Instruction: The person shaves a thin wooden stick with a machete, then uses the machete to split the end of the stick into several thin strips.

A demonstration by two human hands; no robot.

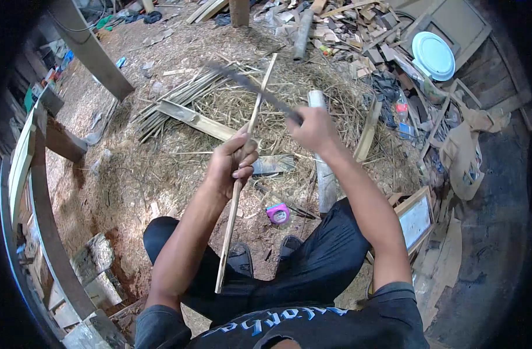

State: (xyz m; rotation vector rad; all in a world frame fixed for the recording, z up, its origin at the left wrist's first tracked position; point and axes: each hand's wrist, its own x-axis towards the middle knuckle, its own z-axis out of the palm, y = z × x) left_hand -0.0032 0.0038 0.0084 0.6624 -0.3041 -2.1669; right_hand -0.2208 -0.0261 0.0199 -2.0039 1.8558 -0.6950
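Observation:
My left hand (235,157) is closed around a long, thin bamboo strip (231,224), which slants from between my knees up past my fist. In my right hand (313,129) is the handle of a machete (242,80), its dark blade blurred by motion. The blade crosses the strip's upper part; whether they touch, I cannot tell. A pink tape measure (278,214) lies on the ground before my feet. Beyond my left hand lies a pile of thin strips (178,99), with a wider split piece (197,120) in front of it.
Shavings (219,107) cover the ground ahead. A pale pole (326,186) lies by my right knee, near a framed panel (416,222). Wood scraps (359,35) and a light blue round lid (433,56) are at the back right. Wooden posts (94,55) stand at the left.

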